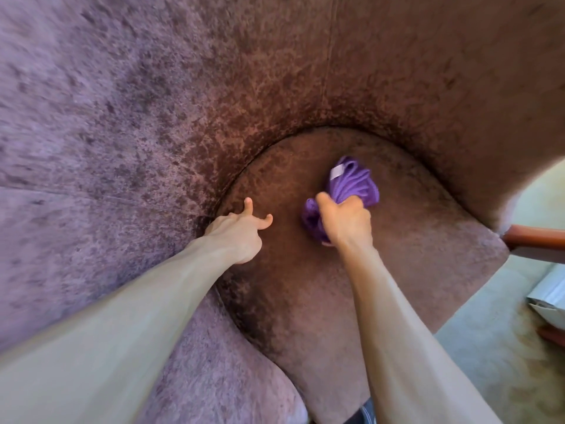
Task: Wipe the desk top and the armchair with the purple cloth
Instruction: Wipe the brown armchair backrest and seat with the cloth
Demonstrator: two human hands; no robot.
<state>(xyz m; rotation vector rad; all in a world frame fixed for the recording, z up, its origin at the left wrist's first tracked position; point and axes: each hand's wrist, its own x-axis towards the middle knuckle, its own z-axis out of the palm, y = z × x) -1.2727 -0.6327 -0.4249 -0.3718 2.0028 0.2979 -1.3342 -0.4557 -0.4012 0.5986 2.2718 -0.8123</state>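
Head view first, so tell me what it has, left to right?

— Furthest left is the armchair (128,96), its mottled plush back and side curving round the seat; that part looks paler, mauve rather than brown, though I can't say whether wiping or only the light did that

— And your hands?

— My left hand (241,231) is over the left edge of the seat cushion (305,301), loosely spread, forefinger and thumb out, nothing in it; whether it presses the fabric or only hovers I can't tell. My right hand (345,220) is curled tight round the purple cloth (351,185), which is bunched into a wad near the back of the seat, a small white label showing on top

— So how far along are you?

— I judge I'm in the armchair half of the job, working the seat. The cloth sits toward the back middle, so the front of the cushion and the right side seem to me left to do, and nap like this shows no clear wiped track to go by

— The desk top?

— Not in sight. At the far right there's only a reddish wooden rail (538,240), pale carpet (489,347) and something white and folded (550,295) I can't name. Whether the desk is done I can't say from here
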